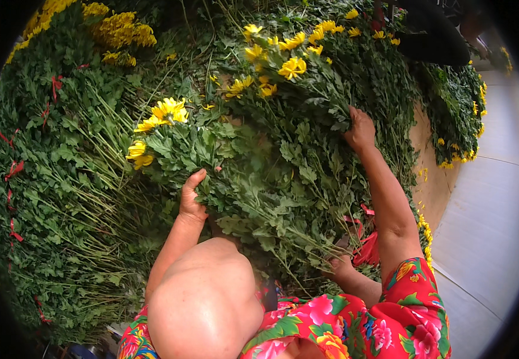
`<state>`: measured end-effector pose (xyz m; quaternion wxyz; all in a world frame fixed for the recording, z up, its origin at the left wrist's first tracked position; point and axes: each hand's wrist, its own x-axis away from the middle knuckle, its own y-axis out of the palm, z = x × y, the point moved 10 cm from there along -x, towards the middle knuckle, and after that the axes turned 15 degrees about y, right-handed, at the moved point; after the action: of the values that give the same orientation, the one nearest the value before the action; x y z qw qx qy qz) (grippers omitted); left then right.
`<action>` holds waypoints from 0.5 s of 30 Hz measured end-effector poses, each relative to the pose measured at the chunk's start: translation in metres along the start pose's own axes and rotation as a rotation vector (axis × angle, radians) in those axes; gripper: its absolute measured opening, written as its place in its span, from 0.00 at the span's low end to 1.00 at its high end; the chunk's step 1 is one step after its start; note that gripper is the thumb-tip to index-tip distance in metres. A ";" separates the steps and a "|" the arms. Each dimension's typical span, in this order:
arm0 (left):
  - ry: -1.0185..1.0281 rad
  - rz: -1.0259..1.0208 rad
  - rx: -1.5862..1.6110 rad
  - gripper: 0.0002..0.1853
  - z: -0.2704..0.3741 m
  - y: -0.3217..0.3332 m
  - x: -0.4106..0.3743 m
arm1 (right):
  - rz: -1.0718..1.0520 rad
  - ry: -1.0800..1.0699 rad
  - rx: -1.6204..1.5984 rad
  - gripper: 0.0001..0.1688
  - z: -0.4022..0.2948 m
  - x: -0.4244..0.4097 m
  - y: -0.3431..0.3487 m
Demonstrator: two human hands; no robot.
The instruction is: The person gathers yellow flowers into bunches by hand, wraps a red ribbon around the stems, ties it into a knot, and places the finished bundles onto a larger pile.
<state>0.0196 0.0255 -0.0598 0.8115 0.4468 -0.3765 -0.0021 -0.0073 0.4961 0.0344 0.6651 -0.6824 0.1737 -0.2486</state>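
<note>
My left hand [192, 195] is closed around a bunch of yellow chrysanthemums [259, 202], just below its flower heads. The heads point to the upper left, and the leafy stems slant down to the lower right, above my foot. My right hand [360, 130] is stretched forward and to the right, its fingers closed on leafy chrysanthemum stems [331, 101] at the near edge of a flowering heap. Leaves hide some of its fingertips. Yellow flower heads [292, 68] lie beyond that hand, to its upper left.
Bundled chrysanthemums [62, 188] with red ties [13, 170] are stacked along the left. Red plastic strips [367, 249] lie beside my foot [341, 265]. My bare knee [210, 300] rises in front. Cardboard [434, 157] and pale flooring [483, 193] show at right, near another flower heap [457, 112].
</note>
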 end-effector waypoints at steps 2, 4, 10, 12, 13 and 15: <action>0.003 0.004 0.008 0.25 0.000 -0.001 0.000 | 0.049 -0.091 -0.059 0.44 0.001 0.011 -0.009; 0.027 0.025 0.008 0.23 0.003 -0.003 0.004 | 0.184 -0.099 -0.099 0.41 -0.017 0.033 -0.047; 0.021 -0.020 0.006 0.21 0.008 0.024 0.012 | -0.135 0.003 -0.160 0.42 -0.023 0.081 -0.013; -0.017 -0.062 0.007 0.21 0.003 0.027 0.008 | 0.014 -0.030 -0.193 0.43 -0.001 0.087 -0.026; 0.002 -0.071 -0.011 0.21 0.003 0.026 0.007 | 0.080 -0.052 -0.229 0.44 -0.002 0.093 -0.026; 0.015 -0.085 -0.001 0.22 0.004 0.018 0.002 | 0.476 -0.007 -0.052 0.41 -0.033 0.123 -0.077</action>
<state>0.0131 0.0327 -0.0440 0.8136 0.4621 -0.3511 -0.0333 0.0668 0.4032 0.1235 0.6878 -0.6399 0.3337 -0.0779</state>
